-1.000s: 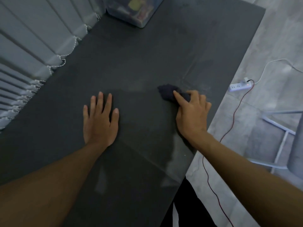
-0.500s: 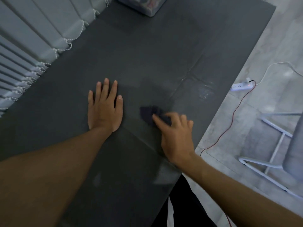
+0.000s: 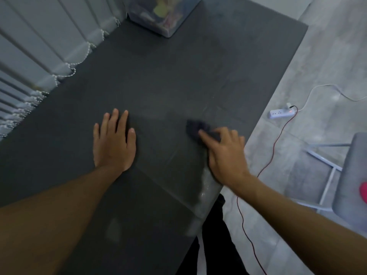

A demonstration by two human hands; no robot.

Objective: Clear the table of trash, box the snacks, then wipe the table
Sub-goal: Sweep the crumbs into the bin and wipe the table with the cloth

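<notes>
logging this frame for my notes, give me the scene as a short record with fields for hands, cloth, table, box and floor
left hand: left hand lies flat on the table, palm down, fingers straight
right hand: right hand grips the dark cloth and presses it on the table near the right edge
table: dark top, no loose trash or snacks in view
box: clear plastic box at the far end, colourful packets inside
stage: wiping
floor: white power strip with a red cord; grey chair at right

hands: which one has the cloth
The right hand grips the dark cloth; the left hand lies flat on the table, holding nothing.
</notes>
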